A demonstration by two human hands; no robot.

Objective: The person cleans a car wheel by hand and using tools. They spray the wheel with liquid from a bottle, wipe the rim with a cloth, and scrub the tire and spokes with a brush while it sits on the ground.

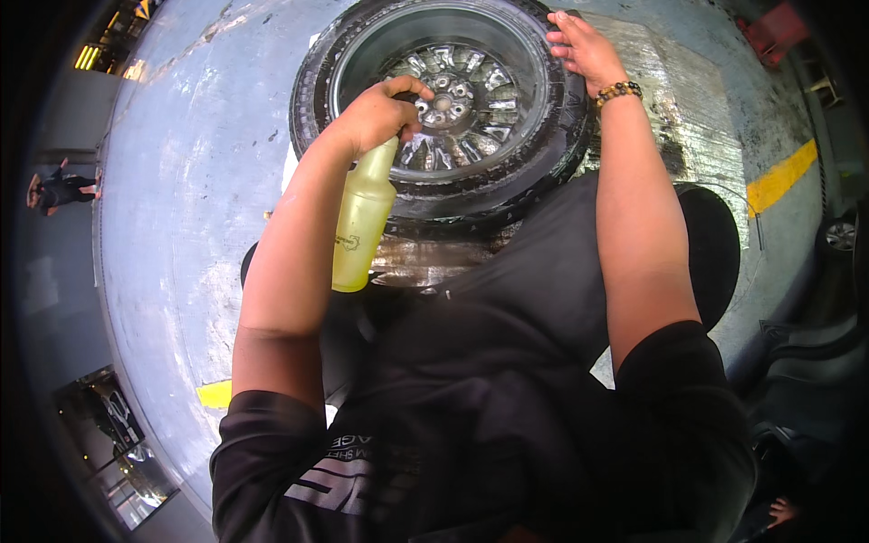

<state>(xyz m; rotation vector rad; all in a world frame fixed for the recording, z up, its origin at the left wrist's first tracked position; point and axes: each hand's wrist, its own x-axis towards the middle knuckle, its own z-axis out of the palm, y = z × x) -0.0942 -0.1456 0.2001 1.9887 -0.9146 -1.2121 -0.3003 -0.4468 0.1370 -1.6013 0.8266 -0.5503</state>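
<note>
In my left hand (383,115) is a translucent spray bottle (365,210) with yellow-green liquid, gripped by its neck and hanging upright over the near left part of the wheel. My hand mostly hides the spray head. A multi-spoke alloy wheel (499,132) with a black tyre (567,146) lies flat before me, and its deep barrel faces up. The spokes and tyre look wet, with whitish residue in places. At the tyre's far right edge is my right hand (587,54), empty, its fingers extended; whether they touch the rubber I cannot tell. A beaded bracelet (618,93) circles that wrist.
A worn, stained sheet (706,108) lies under the wheel on the grey floor (183,203). Yellow floor markings (781,178) run to the right. A person (64,190) stands far left; another person's hand (782,512) shows at the lower right. A red object (774,30) is at the upper right.
</note>
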